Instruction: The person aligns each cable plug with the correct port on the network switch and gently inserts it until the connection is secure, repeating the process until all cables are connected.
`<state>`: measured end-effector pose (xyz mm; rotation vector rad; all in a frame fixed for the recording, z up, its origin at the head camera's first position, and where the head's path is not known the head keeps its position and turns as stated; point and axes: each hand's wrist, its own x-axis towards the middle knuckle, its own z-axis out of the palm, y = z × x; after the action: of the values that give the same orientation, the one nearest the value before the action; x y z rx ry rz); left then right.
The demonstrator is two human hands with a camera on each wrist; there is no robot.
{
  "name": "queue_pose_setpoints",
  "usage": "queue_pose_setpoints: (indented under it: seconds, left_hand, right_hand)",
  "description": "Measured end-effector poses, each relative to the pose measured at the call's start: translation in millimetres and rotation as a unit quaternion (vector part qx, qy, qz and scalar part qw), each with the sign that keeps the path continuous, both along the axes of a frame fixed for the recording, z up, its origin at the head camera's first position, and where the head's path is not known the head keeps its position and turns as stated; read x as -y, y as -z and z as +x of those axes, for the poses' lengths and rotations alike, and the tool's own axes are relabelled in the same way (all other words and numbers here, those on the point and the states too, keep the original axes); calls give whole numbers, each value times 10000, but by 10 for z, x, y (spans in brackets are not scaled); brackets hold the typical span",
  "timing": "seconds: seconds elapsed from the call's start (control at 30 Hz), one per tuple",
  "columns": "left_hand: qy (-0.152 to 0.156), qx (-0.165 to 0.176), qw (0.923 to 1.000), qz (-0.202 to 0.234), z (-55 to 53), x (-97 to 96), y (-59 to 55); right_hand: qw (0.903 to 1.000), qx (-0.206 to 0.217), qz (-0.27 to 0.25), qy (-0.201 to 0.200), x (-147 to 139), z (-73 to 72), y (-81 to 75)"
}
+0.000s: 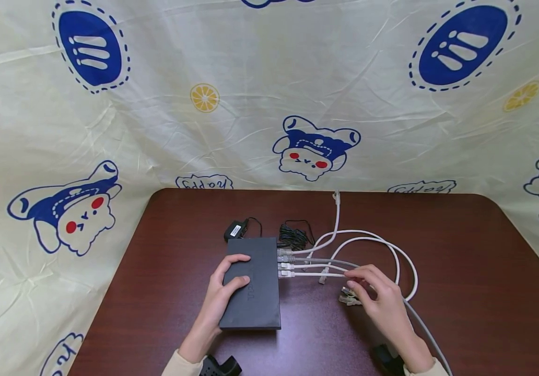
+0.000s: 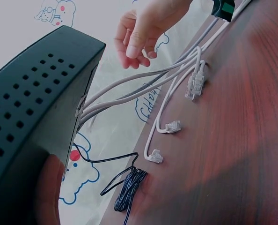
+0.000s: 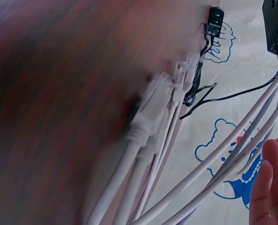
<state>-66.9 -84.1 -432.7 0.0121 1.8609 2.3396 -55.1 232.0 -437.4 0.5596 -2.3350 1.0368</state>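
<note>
My left hand (image 1: 217,292) grips a black network switch (image 1: 261,303) by its left side, thumb and a finger over the top, and holds it tilted. Several network cables (image 1: 318,267), white and one grey, are plugged into the switch's right side. My right hand (image 1: 384,305) is beside these cables, its fingers loosely bent. In the left wrist view the right-hand fingertips (image 2: 133,49) are above the cables with nothing between them. Loose clear plugs (image 2: 195,86) of the cables lie on the table under that hand.
Behind the switch lie a black power adapter (image 1: 235,230) and a bundled black cord (image 1: 293,237). White cable loops (image 1: 410,261) spread over the brown table (image 1: 476,292) at right, one plug (image 1: 337,197) near the back edge. A printed cloth (image 1: 250,141) hangs behind.
</note>
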Motion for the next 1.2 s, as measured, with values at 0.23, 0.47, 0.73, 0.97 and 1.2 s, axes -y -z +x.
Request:
queue_pose_setpoints:
  seconds: [0.23, 0.47, 0.73, 0.97, 1.2]
  left_hand:
    - [-6, 2, 10000, 31, -2, 7, 3]
    - [6, 2, 10000, 39, -7, 12, 5]
    - [-7, -21, 10000, 25, -7, 16, -2]
    - [-9, 15, 10000, -36, -12, 10, -3]
    - [-10, 16, 10000, -74, -12, 13, -4]
  right_hand:
    - [9996, -121, 180, 153, -81, 34, 48]
    - [9992, -44, 244, 304, -130, 87, 83]
    - [9966, 345, 475, 580, -166, 117, 147]
    - [9930, 661, 665, 712, -187, 146, 209]
    - [9872, 1076, 799, 860, -210, 168, 217]
